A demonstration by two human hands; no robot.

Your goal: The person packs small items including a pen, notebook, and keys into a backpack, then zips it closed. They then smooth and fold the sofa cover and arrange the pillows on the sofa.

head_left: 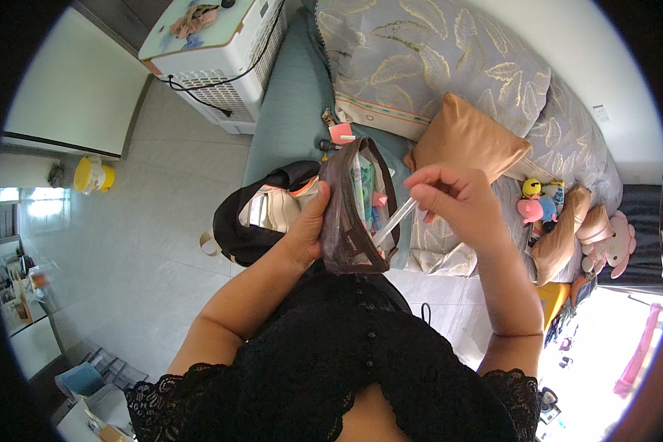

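My left hand (311, 227) grips the near left side of a brown, see-through zip pouch (336, 221), held up in front of my body. The pouch gapes at the top; inside lie green, blue and pink small items, too jumbled to name. Between the thumb and fingers of my right hand (460, 205) is a slim whitish stick (396, 224), slanting down to the left. Its lower end reaches the pouch opening; whether it touches anything inside I cannot tell. Just left of the pouch, a black bag (236, 215) with a pale lining stands open.
Behind the pouch is a bed with a teal cover (291, 103), grey leaf-patterned bedding (398, 44) and a tan pillow (471, 140). Soft toys (534, 206) lie at the right. A white slatted appliance (225, 81) with a black cord stands far left, near a yellow bucket (92, 177).
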